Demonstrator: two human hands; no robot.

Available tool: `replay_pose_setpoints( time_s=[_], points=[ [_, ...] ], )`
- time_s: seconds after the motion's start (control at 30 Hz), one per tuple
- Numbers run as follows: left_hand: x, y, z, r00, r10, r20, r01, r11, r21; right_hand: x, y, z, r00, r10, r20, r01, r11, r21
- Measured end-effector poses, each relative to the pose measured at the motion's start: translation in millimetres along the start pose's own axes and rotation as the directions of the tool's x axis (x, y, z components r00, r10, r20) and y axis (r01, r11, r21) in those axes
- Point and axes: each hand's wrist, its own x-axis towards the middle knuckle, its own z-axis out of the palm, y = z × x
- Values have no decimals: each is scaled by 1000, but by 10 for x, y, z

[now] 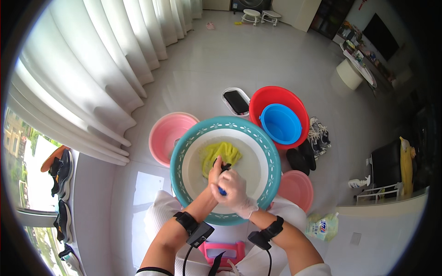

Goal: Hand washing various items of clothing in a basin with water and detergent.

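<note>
Over a large teal-rimmed basin [225, 123] of water, my two hands meet. A yellow-green cloth [223, 151] lies wet in the water, just beyond my left hand. My left hand [215, 173] is bare, with a black strap across it; its fingers are mostly hidden. My right hand [232, 186], in a clear plastic glove, is closed at my left wrist. A small blue piece [222, 191] shows under its fingers, too covered to name.
Around the basin stand a pink basin [159, 138], a red tub [276, 92] holding a blue bucket [282, 124], and another pink basin [297, 189]. Dark shoes [301, 158], a phone [235, 101] on a tray and a detergent bag [322, 226] lie nearby.
</note>
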Motion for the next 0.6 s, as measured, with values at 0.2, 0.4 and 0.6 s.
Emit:
replay_pose_setpoints(
  time_s=[0.2,0.4,0.6],
  points=[
    [-458,201,465,961,-278,16,273,930,-246,119,555,-61,932,353,-85,-354,935,-2],
    [-200,196,64,985,-155,-83,131,963,-235,3,-25,68,982,156,-106,-146,985,96],
    [210,-437,-491,990,-140,4,135,946,-296,-12,-137,90,996,-84,-13,84,995,51]
  ],
)
